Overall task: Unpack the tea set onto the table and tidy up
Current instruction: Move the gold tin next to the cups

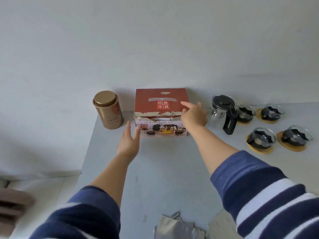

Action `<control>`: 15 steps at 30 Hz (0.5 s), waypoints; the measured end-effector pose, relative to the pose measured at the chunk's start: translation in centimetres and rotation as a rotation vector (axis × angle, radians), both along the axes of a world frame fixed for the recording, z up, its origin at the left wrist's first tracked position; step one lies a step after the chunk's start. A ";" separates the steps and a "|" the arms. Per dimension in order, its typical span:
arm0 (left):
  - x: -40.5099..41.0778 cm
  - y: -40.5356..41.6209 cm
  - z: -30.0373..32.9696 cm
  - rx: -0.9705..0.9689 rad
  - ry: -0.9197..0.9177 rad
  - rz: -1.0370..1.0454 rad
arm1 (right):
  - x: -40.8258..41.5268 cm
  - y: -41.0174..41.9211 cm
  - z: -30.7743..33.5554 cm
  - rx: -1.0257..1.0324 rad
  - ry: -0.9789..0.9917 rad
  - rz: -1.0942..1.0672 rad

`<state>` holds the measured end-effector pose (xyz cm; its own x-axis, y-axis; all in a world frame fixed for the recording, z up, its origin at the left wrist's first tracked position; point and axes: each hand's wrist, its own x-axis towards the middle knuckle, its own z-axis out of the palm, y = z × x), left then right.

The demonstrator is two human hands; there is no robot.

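At desk rear, by the wall: red tea-set box (160,113), closed, torn along its front top edge.
Left hand (128,142): spread flat, holding nothing, at the box's left front corner.
Right hand (194,114): fingers loose, nothing gripped, against the box's right top edge.
Right of box: glass teapot (223,112) with black lid and handle; four glass cups (263,137), three visibly on wooden coasters (291,144).
Left of box: gold tea tin (108,110), upright, lidded.
Desk (155,169) near edge: silver foil packets (179,228).
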<state>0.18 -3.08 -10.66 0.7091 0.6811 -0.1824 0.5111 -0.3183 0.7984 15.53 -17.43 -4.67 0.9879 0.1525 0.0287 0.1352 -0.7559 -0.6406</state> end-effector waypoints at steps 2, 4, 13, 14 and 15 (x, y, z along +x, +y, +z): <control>-3.6 -0.4 -2.0 0.272 0.200 -0.035 | -1.6 1.9 1.4 -0.046 -0.191 0.082; -6.6 -0.7 -3.3 0.411 0.269 -0.077 | -3.5 4.6 2.1 0.013 -0.297 0.233; -12.9 0.9 -6.7 0.647 0.295 -0.188 | -9.7 17.4 -0.7 0.398 0.230 0.512; -12.7 1.0 -6.7 0.647 0.289 -0.175 | -9.6 18.4 -1.9 0.381 0.343 0.462; -12.5 1.1 -6.6 0.640 0.283 -0.168 | -9.4 19.2 -3.2 0.353 0.423 0.429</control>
<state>-12.35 -2.02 -17.28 0.7984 0.6017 0.0234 0.5739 -0.7720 0.2732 6.14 1.76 -7.86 0.7795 0.5843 -0.2257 0.0603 -0.4287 -0.9014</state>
